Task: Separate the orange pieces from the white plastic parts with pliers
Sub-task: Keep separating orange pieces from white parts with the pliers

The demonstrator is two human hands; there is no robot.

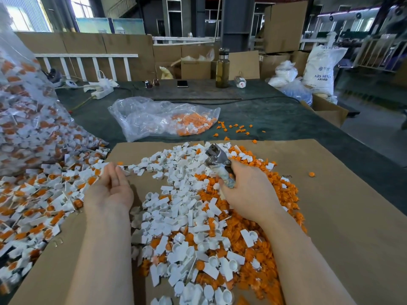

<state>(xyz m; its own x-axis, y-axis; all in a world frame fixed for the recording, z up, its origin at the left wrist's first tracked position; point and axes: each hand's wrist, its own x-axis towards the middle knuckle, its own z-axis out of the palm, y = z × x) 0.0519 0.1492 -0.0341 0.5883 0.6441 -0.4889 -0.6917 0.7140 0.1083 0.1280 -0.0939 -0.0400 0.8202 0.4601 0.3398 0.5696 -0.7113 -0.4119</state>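
Head camera looks down over my two forearms at a sheet of cardboard (330,205) heaped with parts. My left hand (110,188) lies palm up with the fingers relaxed and slightly cupped, holding nothing that I can make out, at the near edge of the unsorted pile (33,205) of white pieces with orange inserts still seated in them. That pile spills from the big clear sack (26,119) on my left. My right hand (244,192) is clenched around the wrapped handles of the pliers (217,159), whose metal head points up and away from me; whether the jaws are apart or together I cannot tell, and nothing seems to be caught in them.

Between my arms lie the emptied white plastic parts (187,216), and beside and beneath my right hand the freed orange pieces (284,190) are banked up. The two heaps touch and mix along their edge, so I judge the main risk to be a fresh orange piece dropping among the whites, or my right wrist dragging pieces across. A popped insert could also fly off the cardboard, as the strays (233,128) on the dark table (275,115) near the smaller bag (158,117) suggest. With my left palm empty, a hasty grab could take a part that is already stripped.
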